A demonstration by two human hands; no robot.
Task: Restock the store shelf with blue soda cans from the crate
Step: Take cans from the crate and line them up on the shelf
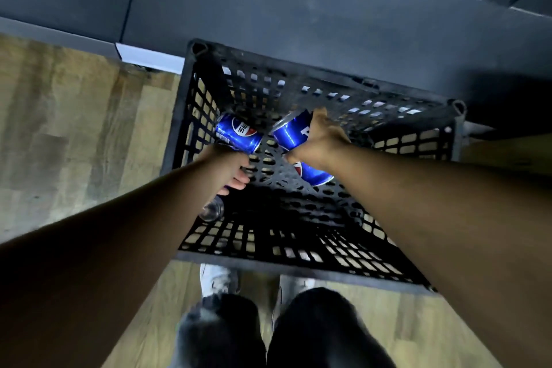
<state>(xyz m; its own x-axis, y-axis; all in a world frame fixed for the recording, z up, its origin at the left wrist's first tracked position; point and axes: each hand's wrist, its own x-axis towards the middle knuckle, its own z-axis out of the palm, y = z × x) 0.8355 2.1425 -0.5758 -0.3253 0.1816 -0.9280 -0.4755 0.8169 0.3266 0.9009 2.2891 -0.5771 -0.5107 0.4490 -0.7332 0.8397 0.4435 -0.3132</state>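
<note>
Black crate [301, 89] seen on wooden floor [74, 134], against dark shelf base [268, 3]. Both arms reached down into crate. Left hand [230, 169] placed over can lying near left wall; fingers curled, but hold on can cannot be told. Blue can [237, 133] seen on its side just above that hand. Right hand [321, 140] wrapped round second blue can [289, 133], tilted. 3rd blue can [313, 175] partly hidden below right wrist. Shoes [216, 278] visible beneath crate edge.

**Dim light, blurred edges**

My forearms are in deep shadow. Glare streaks the blue cans [239, 134] inside the black crate [328, 270]. My knees and shoes blur, and the wide lens bends the frame's edges. The floor [74, 128] looks soft.
</note>
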